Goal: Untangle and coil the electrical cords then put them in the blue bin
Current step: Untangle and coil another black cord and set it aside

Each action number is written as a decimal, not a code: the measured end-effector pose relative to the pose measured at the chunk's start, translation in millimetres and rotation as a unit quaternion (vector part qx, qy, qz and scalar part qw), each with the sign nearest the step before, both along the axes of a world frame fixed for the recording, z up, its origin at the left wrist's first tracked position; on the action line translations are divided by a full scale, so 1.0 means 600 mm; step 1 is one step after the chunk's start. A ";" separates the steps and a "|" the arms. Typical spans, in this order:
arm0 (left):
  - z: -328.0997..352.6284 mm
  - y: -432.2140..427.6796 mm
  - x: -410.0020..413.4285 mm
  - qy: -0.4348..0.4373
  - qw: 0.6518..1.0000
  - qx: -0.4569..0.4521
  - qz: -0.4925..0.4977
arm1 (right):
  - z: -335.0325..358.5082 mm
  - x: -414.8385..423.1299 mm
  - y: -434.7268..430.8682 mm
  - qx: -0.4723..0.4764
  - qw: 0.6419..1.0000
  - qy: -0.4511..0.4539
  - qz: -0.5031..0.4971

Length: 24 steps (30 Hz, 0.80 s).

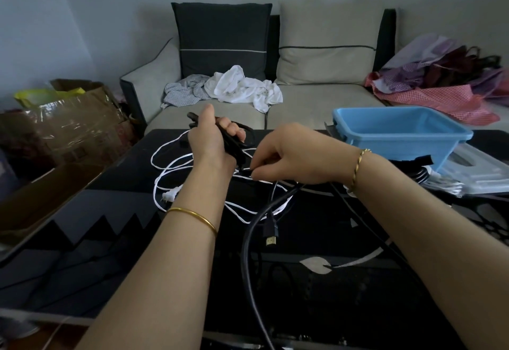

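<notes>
My left hand point(212, 137) is raised over the far middle of the black table point(115, 239), closed around a bunch of black cord loops point(234, 143). To its right, my right hand point(289, 159) pinches a strand of the same black cord just above the tabletop. A white cord point(170, 162) lies in loose tangled loops under both hands, its plug point(168, 196) at the left. A thick black cable point(248, 239) runs toward me, with an HDMI plug point(271, 235) beside it. The blue bin point(399, 132) sits empty at the table's far right.
A sofa point(316, 101) with crumpled white clothes point(242, 88) stands behind the table. Cardboard boxes point(68, 129) crowd the left side. A clear plastic lid point(479, 176) lies under and beside the bin. Coloured bags point(454, 79) pile up at the far right.
</notes>
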<state>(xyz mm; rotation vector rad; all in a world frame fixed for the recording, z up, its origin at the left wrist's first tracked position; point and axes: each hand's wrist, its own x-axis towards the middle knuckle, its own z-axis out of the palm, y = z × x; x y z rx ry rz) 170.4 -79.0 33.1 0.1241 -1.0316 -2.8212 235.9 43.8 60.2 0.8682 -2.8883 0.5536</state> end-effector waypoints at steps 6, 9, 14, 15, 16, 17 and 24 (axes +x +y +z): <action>-0.004 0.023 0.006 0.084 0.977 -0.194 0.015 | 0.005 0.000 0.007 0.018 0.999 0.014 -0.028; -0.002 0.030 0.014 0.150 0.919 -0.357 0.075 | 0.011 -0.002 0.009 0.048 0.996 0.034 -0.062; 0.000 0.030 0.018 0.173 0.821 -0.531 0.119 | 0.011 -0.002 0.006 0.114 0.985 0.084 -0.097; -0.002 0.028 0.018 0.171 0.806 -0.556 0.110 | 0.010 -0.003 0.007 0.129 0.982 0.091 -0.107; -0.005 0.026 0.015 0.171 0.791 -0.578 0.100 | 0.009 -0.004 0.009 0.142 0.978 0.099 -0.116; -0.008 0.022 0.012 0.170 0.778 -0.598 0.091 | 0.009 -0.005 0.010 0.156 0.974 0.111 -0.124; -0.001 -0.001 0.019 0.164 0.714 -0.681 -0.017 | 0.014 -0.011 0.023 0.183 0.943 0.205 -0.188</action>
